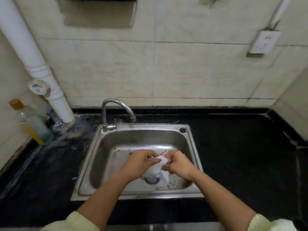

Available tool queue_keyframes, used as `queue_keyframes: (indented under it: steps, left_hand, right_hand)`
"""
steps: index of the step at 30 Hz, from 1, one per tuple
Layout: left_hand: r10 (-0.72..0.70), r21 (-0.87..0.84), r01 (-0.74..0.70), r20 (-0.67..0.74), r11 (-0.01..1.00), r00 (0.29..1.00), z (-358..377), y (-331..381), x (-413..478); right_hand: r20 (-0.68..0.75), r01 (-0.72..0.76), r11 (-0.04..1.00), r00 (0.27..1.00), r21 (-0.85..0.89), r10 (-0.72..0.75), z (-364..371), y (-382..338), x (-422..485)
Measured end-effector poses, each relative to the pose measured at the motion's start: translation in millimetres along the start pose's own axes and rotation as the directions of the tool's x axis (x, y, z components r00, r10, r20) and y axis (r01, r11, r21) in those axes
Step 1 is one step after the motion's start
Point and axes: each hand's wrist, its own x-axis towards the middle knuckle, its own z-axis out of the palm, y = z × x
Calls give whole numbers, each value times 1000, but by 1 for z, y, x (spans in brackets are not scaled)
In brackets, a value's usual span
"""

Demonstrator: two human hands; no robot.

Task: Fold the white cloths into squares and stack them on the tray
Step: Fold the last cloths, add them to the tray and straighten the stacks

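Head view, looking down on a rectangular stainless-steel sink (pixel 100 155) set into a black stone table (pixel 241 155). Both hands meet above the middle of the basin. The left hand (pixel 141 161) has its fingers curled round the upper left part of a crumpled white cloth (pixel 154 171); the right hand (pixel 179 164) pinches the same cloth from the right, fingers bent inward. The cloth is bunched rather than flat. Its top is caught between the two hands, and its lower part hangs toward the round metal drain (pixel 151 180), partly covering it. Dark specks lie on the basin floor near the drain.

A curved chrome faucet (pixel 115 105) rises from the far left corner of the sink rim, its spout turned right. A clear plastic bottle with an orange cap (pixel 31 124) stands on the table at far left, beside a thick white plastic drainpipe (pixel 33 55) that runs down the beige tiled wall (pixel 183 72). A white wall socket (pixel 263 41) is mounted at upper right. Pale knitted sleeves (pixel 71 222) are pushed up both forearms at the lower edge.
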Motion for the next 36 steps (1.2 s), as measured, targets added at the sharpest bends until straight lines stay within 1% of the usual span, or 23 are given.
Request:
queue_keyframes:
  steps: [3,5,7,10,13,16,18,20,22,24,26,28,31,33,36]
  left_hand:
    - [81,36,-82,26,996,996,31,49,2]
    - [162,130,-169,65,977,985,55,78,5]
    - [196,190,-208,76,960,978,79,105,8]
    - [222,179,-233,76,956,972,125,153,9]
    - [287,162,-302,109,939,952,170,195,7]
    - [374,141,-410,227,901,899,220,241,-2]
    - [454,128,-504,290,854,843,248,276,-10]
    - [520,120,-574,305,810,798,269,306,-13]
    - [573,104,-630,323,770,753,291,334,-16]
    - [613,69,-677,363,733,702,313,362,-18]
    - [642,16,-707,404,708,652,335,388,-20]
    - [653,-42,-709,430,704,623,353,409,-20]
    - [667,-111,-714,476,692,573,385,440,-22]
    - [702,-157,-745,501,649,506,410,462,-23]
    - [744,-216,-773,512,596,430,441,488,-24]
  right_hand:
    - [-108,-40,999,993,18,42,-43,26,-42]
    - [-187,-60,998,981,-22,55,-73,46,-73]
    - [-261,-93,994,962,-63,74,-100,67,-103]
    - [-372,-147,988,920,-47,119,-138,107,-155]
    - [-481,-176,983,866,-46,133,-170,142,-206]
    - [-569,-215,973,812,-85,130,-201,179,-262]
    - [-623,-263,954,773,-144,119,-220,202,-299]
    - [-667,-314,925,738,-213,97,-234,218,-330]
    - [-700,-351,911,707,-216,106,-246,232,-361]
    - [-740,-362,926,650,-105,171,-257,246,-394]
    - [-769,-333,939,578,84,274,-268,262,-426]
    - [-770,-313,927,533,206,351,-276,274,-452]
    - [-756,-316,901,498,299,425,-284,294,-488]
    - [-746,-317,877,468,360,475,-288,310,-509]
    - [-710,-329,837,445,438,546,-297,327,-531]
